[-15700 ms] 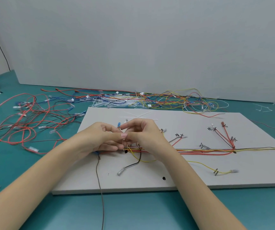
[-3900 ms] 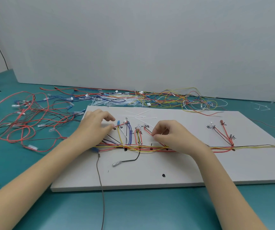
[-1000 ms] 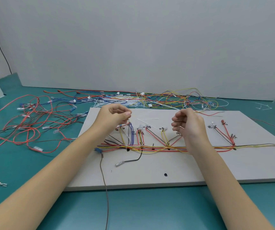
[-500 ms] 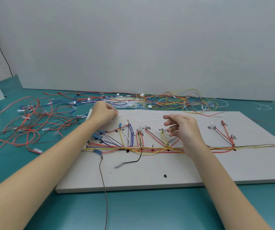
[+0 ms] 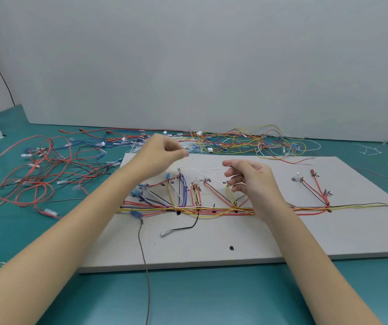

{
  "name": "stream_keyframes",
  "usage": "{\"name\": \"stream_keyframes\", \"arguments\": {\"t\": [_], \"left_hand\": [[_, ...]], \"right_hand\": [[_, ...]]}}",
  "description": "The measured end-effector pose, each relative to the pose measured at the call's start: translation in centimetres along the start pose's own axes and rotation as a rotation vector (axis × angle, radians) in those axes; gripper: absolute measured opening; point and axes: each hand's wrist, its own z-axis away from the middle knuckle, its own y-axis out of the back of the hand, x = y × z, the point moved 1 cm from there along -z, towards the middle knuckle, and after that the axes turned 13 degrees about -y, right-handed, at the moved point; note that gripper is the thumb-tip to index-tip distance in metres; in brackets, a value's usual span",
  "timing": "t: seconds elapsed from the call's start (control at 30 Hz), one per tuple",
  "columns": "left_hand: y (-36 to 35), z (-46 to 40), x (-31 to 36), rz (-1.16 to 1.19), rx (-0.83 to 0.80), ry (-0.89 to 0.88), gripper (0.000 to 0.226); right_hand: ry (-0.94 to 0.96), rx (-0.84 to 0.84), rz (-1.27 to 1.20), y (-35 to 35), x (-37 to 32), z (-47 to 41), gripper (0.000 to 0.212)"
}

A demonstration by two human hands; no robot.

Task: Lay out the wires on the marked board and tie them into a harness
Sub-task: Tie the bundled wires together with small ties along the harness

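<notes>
Wires [image 5: 211,210] run in a thin multicoloured trunk along the flat white board [image 5: 270,240], with short branches fanning up to small handwritten marks I can't read. My left hand [image 5: 162,153] hovers over the board's far left corner, fingertips pinched together; it is motion-blurred, so I cannot tell whether that grip holds anything. My right hand [image 5: 251,181] hangs above the trunk with fingers loosely curled, a narrow grip, and a thin white tie [image 5: 234,184] seems to sit between them. More white ties [image 5: 206,169] lie loose on the board. One black lead [image 5: 183,227] curls toward me. Tangled spare wire [image 5: 38,174] sprawls over the smooth teal bench [image 5: 211,299].
</notes>
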Motion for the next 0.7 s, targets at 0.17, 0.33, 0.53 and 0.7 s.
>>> {"name": "stream_keyframes", "arguments": {"t": [0.17, 0.33, 0.53, 0.7], "left_hand": [[-2.5, 2.0, 2.7, 0.094, -0.246, -0.098, 0.032], [-2.5, 2.7, 1.9, 0.093, -0.177, -0.114, 0.028], [-2.1, 3.8, 0.3, 0.041, -0.164, -0.067, 0.027], [-1.7, 3.8, -0.2, 0.018, -0.164, -0.05, 0.029]], "right_hand": [[-0.05, -0.107, -0.085, -0.2, 0.1, 0.2, 0.024], [-0.034, -0.018, 0.161, -0.1, 0.1, 0.2, 0.022], [-0.004, 0.019, 0.45, 0.5, 0.0, 0.1, 0.018], [0.021, 0.054, 0.424, 2.0, -0.6, -0.2, 0.019]]}}
